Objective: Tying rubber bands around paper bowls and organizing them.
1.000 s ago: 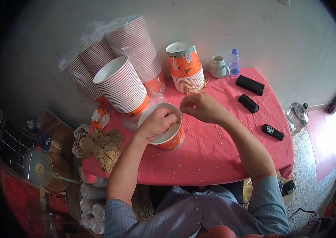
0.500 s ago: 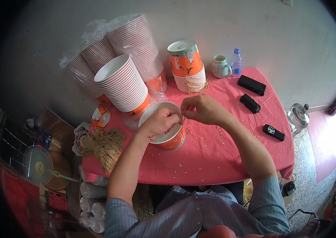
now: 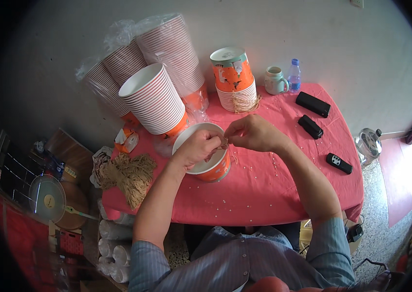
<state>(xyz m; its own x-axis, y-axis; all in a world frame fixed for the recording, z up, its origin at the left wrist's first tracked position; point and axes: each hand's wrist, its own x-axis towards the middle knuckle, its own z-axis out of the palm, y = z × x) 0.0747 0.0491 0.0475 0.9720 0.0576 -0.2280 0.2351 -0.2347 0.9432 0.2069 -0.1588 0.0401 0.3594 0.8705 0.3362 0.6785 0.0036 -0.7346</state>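
An orange paper bucket (image 3: 213,172) with a white inside stands upright near the middle of the table. My left hand (image 3: 200,147) reaches over its mouth, its fingers closed at the right side of the rim. My right hand (image 3: 255,133) meets it there from outside, thumb and fingertips pinched together. A thin tan strand of twine (image 3: 235,156) hangs beside the bucket, just under my right fingertips. What lies between the fingers is small and mostly hidden. A thick bundle of tan twine (image 3: 130,177) lies left of my left forearm.
Leaning behind are tall nested stacks of paper buckets (image 3: 153,104), some in clear plastic. Two more stacked buckets (image 3: 235,80) carry loose strands. A mug (image 3: 275,82), a bottle (image 3: 294,75), two black cases (image 3: 312,104) and a remote (image 3: 338,163) sit on the red cloth (image 3: 283,194).
The whole view has shifted slightly. Both hands stay at the bucket's right rim, with only small finger movements.
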